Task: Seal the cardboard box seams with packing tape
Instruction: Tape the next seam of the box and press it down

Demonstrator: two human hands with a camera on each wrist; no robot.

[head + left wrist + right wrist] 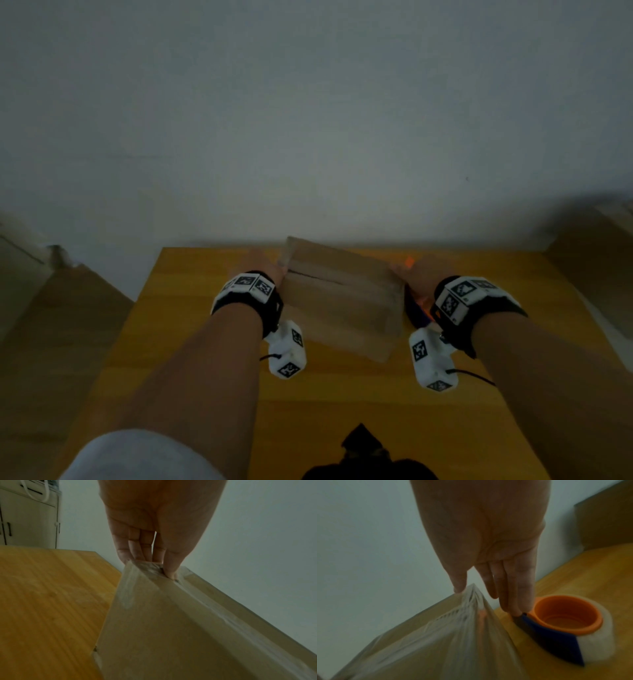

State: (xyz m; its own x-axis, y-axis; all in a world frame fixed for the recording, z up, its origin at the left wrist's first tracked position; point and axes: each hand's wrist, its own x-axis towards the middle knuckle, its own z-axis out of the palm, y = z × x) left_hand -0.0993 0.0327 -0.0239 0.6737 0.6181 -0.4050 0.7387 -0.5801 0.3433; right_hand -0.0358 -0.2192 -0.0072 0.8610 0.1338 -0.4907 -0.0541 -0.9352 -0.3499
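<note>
Dim, murky, motion-blurred, edge-warped frames

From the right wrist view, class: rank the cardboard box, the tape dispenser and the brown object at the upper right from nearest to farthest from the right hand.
1. Cardboard box: the right hand pinches its taped corner, thumb on one side, fingers on the other.
2. Tape dispenser: on the table just right of the fingertips; contact unclear.
3. Brown object: at the upper right, past the table edge.
</note>
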